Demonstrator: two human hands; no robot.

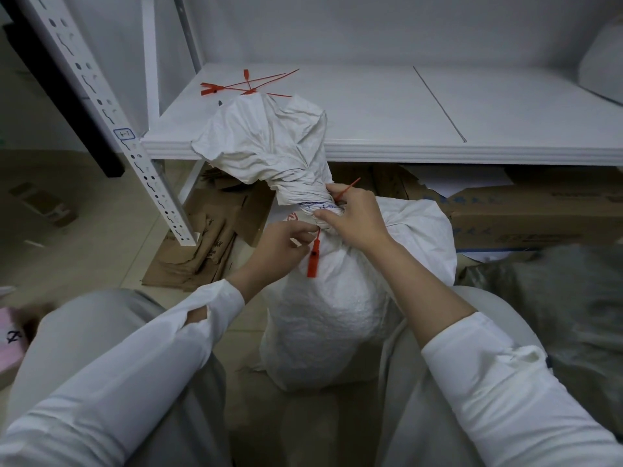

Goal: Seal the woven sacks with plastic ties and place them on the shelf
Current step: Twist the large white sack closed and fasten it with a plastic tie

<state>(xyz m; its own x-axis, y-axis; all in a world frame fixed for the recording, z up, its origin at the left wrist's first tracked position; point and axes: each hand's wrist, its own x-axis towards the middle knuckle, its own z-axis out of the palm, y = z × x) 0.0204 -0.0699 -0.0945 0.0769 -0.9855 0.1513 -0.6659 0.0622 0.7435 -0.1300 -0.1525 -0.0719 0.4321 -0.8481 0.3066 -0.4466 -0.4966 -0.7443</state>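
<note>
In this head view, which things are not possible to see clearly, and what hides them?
Head view:
1. Whether the red plastic tie is closed around the white woven sack: the right hand, gripping the neck, and the left hand, pinching the strap, cover the loop.
2. Blue printing on the neck: partly under that hand, too small.
3. Rounded white object: cut by the right edge.
4. Text on brown cardboard boxes: blurred.

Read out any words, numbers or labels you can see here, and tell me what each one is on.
"4-7": handwritten label on the shelf upright.
Blue print on the cardboard boxes: too blurred to read.
Dark writing on the flattened cardboard: unreadable.
Blue and red print on the sack neck: unreadable.
</note>
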